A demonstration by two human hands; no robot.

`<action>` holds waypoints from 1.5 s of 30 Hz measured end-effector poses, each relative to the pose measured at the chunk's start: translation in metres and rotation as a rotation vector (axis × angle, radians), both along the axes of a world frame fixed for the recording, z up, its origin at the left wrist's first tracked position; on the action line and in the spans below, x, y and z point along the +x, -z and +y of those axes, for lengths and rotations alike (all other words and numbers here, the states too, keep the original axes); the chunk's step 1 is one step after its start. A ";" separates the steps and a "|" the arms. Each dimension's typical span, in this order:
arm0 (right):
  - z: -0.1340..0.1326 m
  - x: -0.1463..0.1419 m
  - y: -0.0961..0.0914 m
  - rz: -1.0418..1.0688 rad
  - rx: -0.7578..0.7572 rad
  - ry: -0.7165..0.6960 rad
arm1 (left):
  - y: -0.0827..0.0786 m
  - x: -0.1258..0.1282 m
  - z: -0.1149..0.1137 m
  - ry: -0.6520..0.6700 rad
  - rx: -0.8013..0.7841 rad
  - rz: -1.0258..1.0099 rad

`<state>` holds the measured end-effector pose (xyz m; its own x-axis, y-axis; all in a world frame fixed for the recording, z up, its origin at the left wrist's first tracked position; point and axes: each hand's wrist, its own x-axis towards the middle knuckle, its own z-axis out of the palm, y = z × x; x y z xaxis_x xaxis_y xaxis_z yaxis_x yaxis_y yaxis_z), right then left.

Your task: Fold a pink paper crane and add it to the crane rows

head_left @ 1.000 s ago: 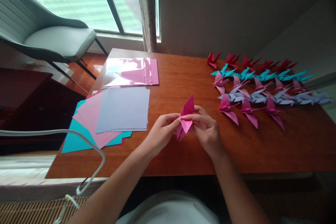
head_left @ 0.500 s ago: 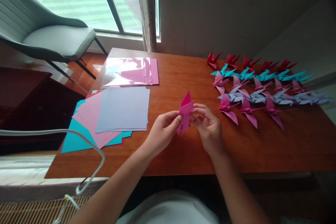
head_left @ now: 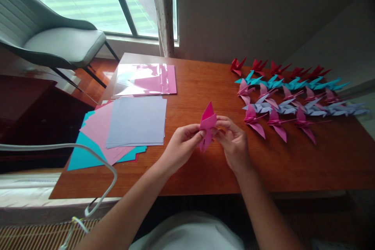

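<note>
A bright pink piece of folded origami paper [head_left: 208, 122] is held upright above the table, its pointed top up and two narrow points hanging below. My left hand [head_left: 186, 140] pinches its left edge between thumb and fingers. On the other edge, my right hand [head_left: 231, 140] grips the paper with thumb and fingertips. Parts of the folds are hidden behind both thumbs. To the right, the nearest finished pieces are magenta paper cranes [head_left: 277, 123] standing in a short row.
Rows of red cranes [head_left: 258, 67], turquoise cranes [head_left: 274, 82] and lavender cranes [head_left: 287, 107] fill the table's right side. Lavender sheets [head_left: 137, 121] overlap pink and turquoise paper [head_left: 88, 152] at left. Behind lies a clear packet [head_left: 143, 80]. A white cable [head_left: 113, 172] crosses the front left.
Both thumbs have shifted slightly on the pink paper, and its middle looks a little more pressed in. The cranes and sheets stay where they were.
</note>
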<state>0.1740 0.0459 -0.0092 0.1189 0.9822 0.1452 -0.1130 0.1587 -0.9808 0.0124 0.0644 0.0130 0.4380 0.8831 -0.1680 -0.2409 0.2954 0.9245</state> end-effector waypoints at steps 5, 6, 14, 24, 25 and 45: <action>-0.001 -0.001 -0.003 0.024 -0.031 -0.039 | -0.002 0.000 0.000 -0.010 -0.074 -0.045; 0.000 -0.001 -0.003 0.039 -0.035 -0.035 | -0.002 -0.001 -0.001 -0.009 -0.092 -0.054; -0.001 -0.002 -0.003 0.127 -0.077 -0.050 | -0.004 -0.002 -0.002 -0.012 -0.139 -0.075; 0.000 -0.001 -0.004 0.204 -0.136 -0.020 | -0.001 -0.002 -0.002 0.005 -0.091 -0.030; 0.001 -0.001 -0.004 0.206 -0.137 -0.025 | 0.000 -0.002 -0.001 0.004 -0.087 -0.029; -0.001 -0.001 0.000 -0.106 0.058 0.043 | 0.004 0.001 -0.001 0.045 0.023 0.052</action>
